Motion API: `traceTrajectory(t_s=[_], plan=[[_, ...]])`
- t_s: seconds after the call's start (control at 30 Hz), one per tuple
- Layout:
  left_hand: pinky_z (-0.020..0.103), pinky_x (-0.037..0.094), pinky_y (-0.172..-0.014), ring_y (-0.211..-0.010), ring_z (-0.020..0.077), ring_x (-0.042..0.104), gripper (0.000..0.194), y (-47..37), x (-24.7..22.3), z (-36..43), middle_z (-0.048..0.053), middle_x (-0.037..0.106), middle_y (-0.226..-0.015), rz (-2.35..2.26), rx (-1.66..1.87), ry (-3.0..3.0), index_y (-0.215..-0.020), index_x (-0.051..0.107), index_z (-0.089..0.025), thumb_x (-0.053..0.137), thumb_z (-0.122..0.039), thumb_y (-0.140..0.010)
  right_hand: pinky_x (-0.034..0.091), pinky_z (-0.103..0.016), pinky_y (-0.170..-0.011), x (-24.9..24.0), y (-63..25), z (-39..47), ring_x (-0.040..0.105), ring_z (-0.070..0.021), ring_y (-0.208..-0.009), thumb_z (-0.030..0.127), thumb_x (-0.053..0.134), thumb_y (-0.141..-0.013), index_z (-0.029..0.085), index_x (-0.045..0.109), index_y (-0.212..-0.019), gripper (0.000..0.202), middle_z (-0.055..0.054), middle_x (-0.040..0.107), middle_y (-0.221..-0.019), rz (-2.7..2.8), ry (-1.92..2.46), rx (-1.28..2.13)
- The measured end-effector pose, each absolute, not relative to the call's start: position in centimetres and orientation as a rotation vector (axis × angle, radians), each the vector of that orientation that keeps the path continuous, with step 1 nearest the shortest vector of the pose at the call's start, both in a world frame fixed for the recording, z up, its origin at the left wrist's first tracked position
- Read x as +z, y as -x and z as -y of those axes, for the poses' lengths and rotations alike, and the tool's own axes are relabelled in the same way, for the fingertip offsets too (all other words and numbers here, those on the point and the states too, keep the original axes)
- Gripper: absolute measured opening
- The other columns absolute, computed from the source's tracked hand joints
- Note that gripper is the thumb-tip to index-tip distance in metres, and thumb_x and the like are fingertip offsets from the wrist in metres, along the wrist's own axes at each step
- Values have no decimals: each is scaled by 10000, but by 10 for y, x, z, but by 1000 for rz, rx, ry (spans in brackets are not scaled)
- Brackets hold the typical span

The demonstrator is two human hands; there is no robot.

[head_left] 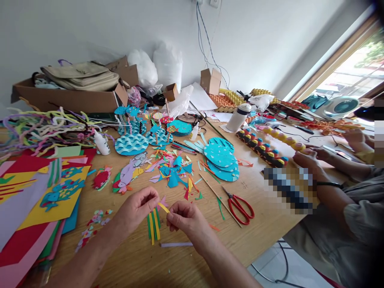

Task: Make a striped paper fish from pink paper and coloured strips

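Note:
Between my two hands a short yellow paper strip (163,207) is stretched, one end in each hand. My left hand (141,204) pinches its left end, and my right hand (186,218) pinches the right end. Just below lie several green and yellow strips (154,226) side by side on the table. A pale purple strip (175,244) rests flat near my right wrist. Red-handled scissors (240,206) lie partly spread to the right, beside a thin wooden stick (220,200). Coloured paper scraps (174,172) are scattered beyond my hands.
Coloured sheets (33,200) are stacked at the left, with cut-out fish (63,190) on top. Blue discs (222,158) overlap at centre right. White glue bottle (102,143), fuzzy stems (45,132) and a cardboard box (72,98) stand farther back. Other people's hands (309,160) work at right.

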State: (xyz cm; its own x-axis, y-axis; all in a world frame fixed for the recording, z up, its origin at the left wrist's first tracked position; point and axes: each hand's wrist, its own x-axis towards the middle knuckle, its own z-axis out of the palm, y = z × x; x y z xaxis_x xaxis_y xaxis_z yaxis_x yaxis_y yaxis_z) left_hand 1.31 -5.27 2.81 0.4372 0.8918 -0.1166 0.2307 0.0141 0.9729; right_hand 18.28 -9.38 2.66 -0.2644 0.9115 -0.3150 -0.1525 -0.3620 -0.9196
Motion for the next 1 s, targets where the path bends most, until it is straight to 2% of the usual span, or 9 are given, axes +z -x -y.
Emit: traceTrajectory(t_s=[0.1, 0.27, 0.37, 0.5, 0.57, 0.63, 0.77, 0.87, 1.0], plan=[[202, 330, -456, -497, 94, 380, 260, -16, 26, 50, -63, 391, -565, -1066, 692, -1534, -648, 463, -195, 493, -410, -790, 341, -203, -502, 26, -181, 95, 444, -62, -479, 476, 681, -595, 158, 514, -590, 359, 32, 540, -562, 1023, 1184, 1733], [203, 335, -449, -498, 98, 415, 311, -15, 26, 46, -50, 459, -600, -1074, 650, -1443, -803, 509, -191, 433, -493, -807, 345, -199, -481, 20, -181, 95, 434, -62, -454, 471, 652, -623, 170, 483, -589, 347, 39, 528, -532, 1045, 1191, 1693], [192, 304, -429, -474, 85, 388, 327, -16, 26, 46, -62, 422, -549, -1079, 571, -1417, -700, 504, -178, 458, -489, -786, 348, -202, -460, 13, -182, 96, 427, -69, -435, 433, 615, -650, 181, 466, -604, 296, 45, 508, -512, 1122, 1238, 1634], [185, 276, -415, -434, 72, 370, 268, -20, 28, 48, -81, 407, -490, -1094, 539, -1326, -646, 485, -176, 534, -429, -718, 305, -196, -459, 12, -182, 100, 409, -76, -467, 298, 548, -712, 177, 508, -608, 165, 45, 485, -505, 1383, 1406, 1328], [184, 280, -421, -437, 72, 382, 244, -20, 30, 49, -80, 419, -487, -1075, 560, -1306, -644, 488, -176, 544, -404, -712, 291, -199, -470, 15, -183, 102, 404, -78, -488, 284, 553, -722, 171, 535, -612, 159, 42, 487, -516, 1466, 1436, 1206], [189, 305, -444, -464, 78, 411, 212, -18, 31, 49, -67, 454, -513, -1027, 590, -1315, -655, 506, -173, 546, -371, -721, 320, -204, -486, 19, -186, 103, 438, -84, -502, 366, 559, -740, 163, 553, -646, 224, 26, 522, -553, 1401, 1371, 1308], [206, 356, -507, -521, 90, 436, 165, -13, 33, 50, -48, 497, -578, -915, 618, -1386, -671, 541, -176, 543, -325, -741, 367, -204, -497, 17, -191, 104, 518, -89, -495, 546, 494, -774, 135, 575, -742, 420, -11, 593, -604, 976, 1134, 1777], [210, 353, -518, -539, 98, 434, 150, -12, 34, 49, -48, 481, -583, -877, 616, -1461, -653, 560, -182, 546, -306, -738, 342, -177, -449, 15, -193, 103, 490, -61, -432, 500, 617, -707, 120, 583, -713, 381, 8, 575, -546, 765, 1070, 1980], [213, 346, -528, -568, 111, 440, 143, -13, 36, 49, -41, 481, -590, -889, 599, -1532, -652, 581, -188, 550, -303, -731, 339, -154, -418, 17, -192, 102, 450, -38, -397, 380, 736, -616, 133, 552, -655, 311, 44, 543, -498, 621, 1038, 2030]])
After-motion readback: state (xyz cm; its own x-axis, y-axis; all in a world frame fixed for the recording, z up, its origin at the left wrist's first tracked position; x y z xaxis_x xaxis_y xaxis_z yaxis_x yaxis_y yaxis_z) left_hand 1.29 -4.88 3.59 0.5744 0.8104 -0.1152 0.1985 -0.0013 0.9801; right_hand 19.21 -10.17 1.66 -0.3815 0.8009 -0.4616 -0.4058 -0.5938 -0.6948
